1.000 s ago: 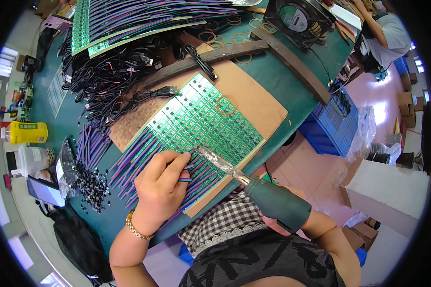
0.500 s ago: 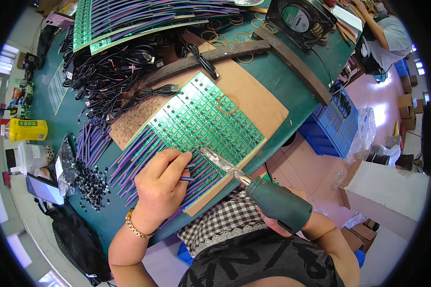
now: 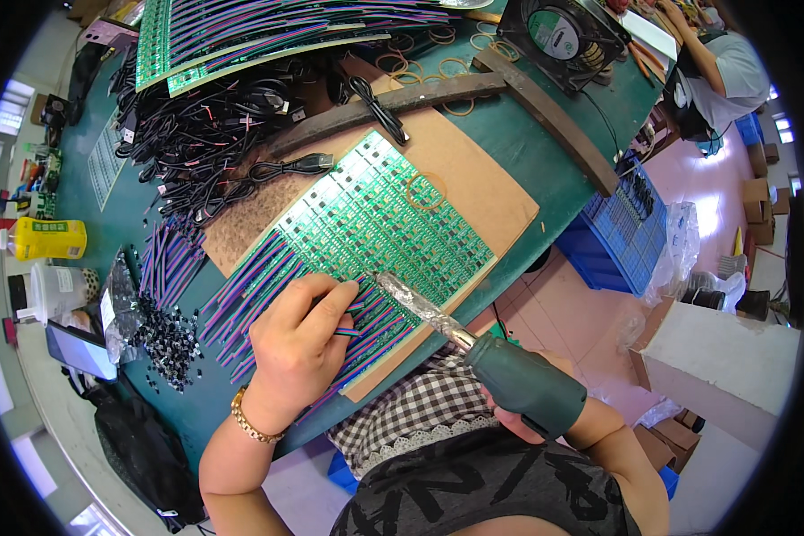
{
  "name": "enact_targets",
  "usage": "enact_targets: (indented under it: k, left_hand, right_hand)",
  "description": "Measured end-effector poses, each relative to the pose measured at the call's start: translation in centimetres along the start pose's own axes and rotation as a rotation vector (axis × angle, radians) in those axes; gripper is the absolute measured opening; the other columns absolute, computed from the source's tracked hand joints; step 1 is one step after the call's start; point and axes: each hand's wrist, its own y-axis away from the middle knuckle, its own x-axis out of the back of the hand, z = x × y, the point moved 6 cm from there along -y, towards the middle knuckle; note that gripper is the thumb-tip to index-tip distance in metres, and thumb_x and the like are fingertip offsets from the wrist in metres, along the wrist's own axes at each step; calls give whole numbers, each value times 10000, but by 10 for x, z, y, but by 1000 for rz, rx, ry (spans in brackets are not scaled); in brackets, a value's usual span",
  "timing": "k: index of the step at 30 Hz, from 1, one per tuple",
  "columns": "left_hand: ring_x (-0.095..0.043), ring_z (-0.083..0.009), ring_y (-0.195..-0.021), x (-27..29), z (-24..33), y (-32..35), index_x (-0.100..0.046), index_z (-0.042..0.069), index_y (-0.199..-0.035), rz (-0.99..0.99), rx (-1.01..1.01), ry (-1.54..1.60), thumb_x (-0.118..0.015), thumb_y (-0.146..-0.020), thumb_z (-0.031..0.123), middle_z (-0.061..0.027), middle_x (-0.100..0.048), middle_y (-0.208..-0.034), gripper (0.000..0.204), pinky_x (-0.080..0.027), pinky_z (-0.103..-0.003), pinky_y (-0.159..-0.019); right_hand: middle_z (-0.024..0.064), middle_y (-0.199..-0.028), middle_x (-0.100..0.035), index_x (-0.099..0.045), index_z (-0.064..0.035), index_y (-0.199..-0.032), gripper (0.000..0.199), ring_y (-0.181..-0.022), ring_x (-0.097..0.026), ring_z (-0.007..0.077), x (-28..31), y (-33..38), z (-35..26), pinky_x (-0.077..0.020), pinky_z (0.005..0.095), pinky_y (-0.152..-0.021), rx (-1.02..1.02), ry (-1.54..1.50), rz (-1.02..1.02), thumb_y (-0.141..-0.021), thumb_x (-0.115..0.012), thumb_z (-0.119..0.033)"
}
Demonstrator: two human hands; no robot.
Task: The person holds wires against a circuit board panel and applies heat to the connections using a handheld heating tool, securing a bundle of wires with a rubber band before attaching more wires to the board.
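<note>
A green circuit board panel (image 3: pixel 366 205) lies on a brown sheet of board (image 3: pixel 500 201) before me, with rows of striped ribbon wires (image 3: pixel 257 284) along its near left part. My left hand (image 3: pixel 297 344) is closed in a pinch on a short striped ribbon wire (image 3: pixel 347 332) at the panel. The wire's far end is partly hidden by my fingers. In my right hand (image 3: pixel 513 422) is a soldering iron (image 3: pixel 529 384) with a green handle. Its thick silvery tip points at the panel, just right of my left fingertips. Most of my right hand is behind the handle.
Black USB cables (image 3: pixel 205 125) are heaped behind the panel, beneath more wired panels (image 3: pixel 277 45). Dark bars (image 3: pixel 554 125) and a fan (image 3: pixel 558 40) stand at the back right. Small black parts (image 3: pixel 170 348) lie at left. A blue crate (image 3: pixel 607 237) sits beyond the table edge.
The soldering iron has shifted very slightly right. My left hand keeps its pinch on the ribbon wire in nearly the same place.
</note>
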Motion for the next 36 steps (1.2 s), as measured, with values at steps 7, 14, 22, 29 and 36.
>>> enact_targets:
  k: [7, 14, 22, 29, 36]
  left_hand:
    - [-633, -226, -714, 0, 0, 0, -694, 12, -964, -6, 5, 19, -673, -662, -113, -107, -633, -896, 328, -513, -303, -593]
    - [-635, -235, -721, -2, 1, 0, -682, -1, -967, -32, 16, 18, -668, -654, -128, -114, -631, -895, 338, -517, -309, -599]
    - [-642, -220, -696, -1, 2, -1, -674, 21, -968, -5, -21, -8, -708, -611, -74, -87, -632, -895, 371, -519, -305, -579]
    - [-636, -210, -693, -1, 3, -3, -675, 21, -968, -15, -29, -34, -705, -616, -68, -81, -626, -893, 364, -518, -306, -579]
    - [-634, -207, -691, -1, 4, -2, -676, 21, -974, -21, -26, -36, -689, -615, -80, -78, -619, -894, 372, -517, -306, -579]
  right_hand:
    - [129, -996, -673, -660, 11, -1056, 418, -751, -695, 247, -4, 3, -27, -558, 319, -634, 663, 610, -67, -684, -771, -145]
    - [128, -992, -672, -661, 10, -1052, 404, -751, -693, 255, 0, 2, -9, -563, 312, -643, 224, 162, -10, -689, -760, -136]
    - [124, -995, -671, -677, -37, -998, 365, -782, -682, 257, -5, 6, -24, -557, 327, -626, 651, 592, -78, -654, -753, -131]
    - [114, -964, -669, -677, -41, -988, 347, -745, -673, 254, -2, 3, -8, -541, 330, -594, 389, 356, 20, -665, -745, -145]
    - [68, -858, -682, -667, -11, -1007, 354, -690, -671, 206, 1, 6, -9, -522, 298, -593, 497, 482, 62, -696, -756, -157]
